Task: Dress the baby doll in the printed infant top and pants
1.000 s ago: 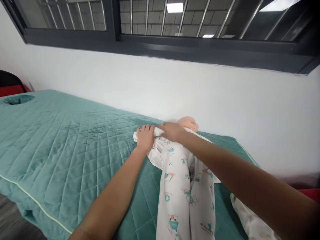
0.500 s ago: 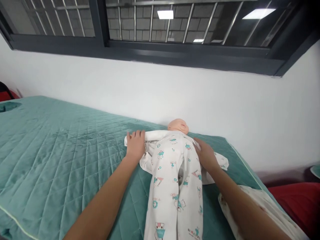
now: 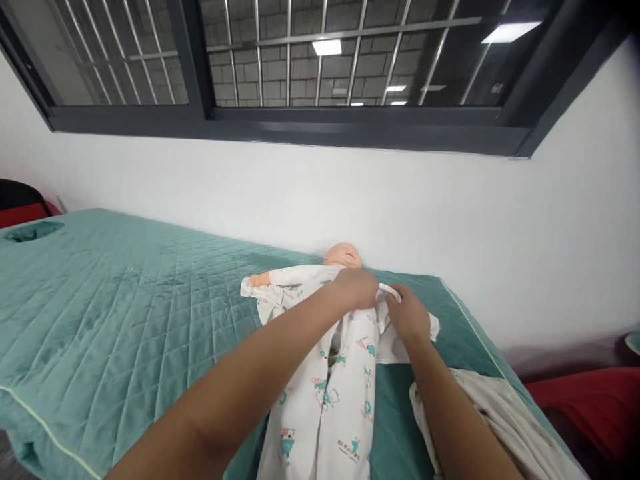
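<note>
Reaching over a green quilted bed [image 3: 150,300], set with its far edge along a white wall [image 3: 250,193]. Toward the right end of the bed, printed white clothes [image 3: 345,400], legs pointing to the near edge, probably laid this way to keep the upper part within reach of both hands. By the right edge, a bunched pale cloth [image 3: 500,407], perhaps put there to leave room. Up near the far edge, a doll [image 3: 343,255], apparently on its back amid the clothes. At the right of its chest, right hand [image 3: 410,313] narrowed on a white edge of the clothes, presumably to steady the loose fabric. Just beside, left hand [image 3: 359,288] curled over the chest, back uppermost, fingers too hidden to tell their hold. Smallest, a doll's hand [image 3: 260,280], stretched leftward, bare beyond a white sleeve.
</note>
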The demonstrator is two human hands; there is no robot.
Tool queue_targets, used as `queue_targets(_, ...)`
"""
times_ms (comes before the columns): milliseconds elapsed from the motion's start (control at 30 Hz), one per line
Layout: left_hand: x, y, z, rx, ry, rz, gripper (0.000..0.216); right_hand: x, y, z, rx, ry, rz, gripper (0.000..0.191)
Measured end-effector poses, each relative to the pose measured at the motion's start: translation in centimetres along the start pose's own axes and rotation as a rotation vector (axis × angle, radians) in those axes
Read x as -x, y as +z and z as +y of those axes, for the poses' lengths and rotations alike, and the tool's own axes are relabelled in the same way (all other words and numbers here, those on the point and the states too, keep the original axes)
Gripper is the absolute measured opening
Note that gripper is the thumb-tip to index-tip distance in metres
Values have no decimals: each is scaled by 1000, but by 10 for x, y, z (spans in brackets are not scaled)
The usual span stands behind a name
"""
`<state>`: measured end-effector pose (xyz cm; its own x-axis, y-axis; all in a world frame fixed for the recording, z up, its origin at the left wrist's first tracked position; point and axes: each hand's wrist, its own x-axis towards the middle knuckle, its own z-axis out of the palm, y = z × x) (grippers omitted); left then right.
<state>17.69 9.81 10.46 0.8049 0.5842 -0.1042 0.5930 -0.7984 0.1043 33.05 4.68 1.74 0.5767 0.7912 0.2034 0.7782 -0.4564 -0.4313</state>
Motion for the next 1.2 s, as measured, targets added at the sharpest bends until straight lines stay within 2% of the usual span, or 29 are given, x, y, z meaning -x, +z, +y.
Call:
queue_targets(133, -32, 7, 29, -78, -62, -73, 32, 1, 1, 1, 11, -20, -18, 37)
queue_targets(267, -44, 18, 41, -132, -126, -94, 39, 1, 0, 1, 26, -40, -42, 36)
queue_targets(567, -48, 8, 18, -180, -139, -73, 39, -5, -5, 8, 34, 88, -75, 42)
queue_targets(833, -63, 26, 28, -190, -38, -146, 21, -1, -6, 2, 64, 49, -167, 42)
queue_targets(1033, -66, 31, 23, -256, 23, -104, 31, -1, -3, 5, 52, 65, -147, 36)
queue_targets(1200, -67, 30, 23, -307, 20, -76, 36, 4, -3, 12, 12, 80, -93, 35)
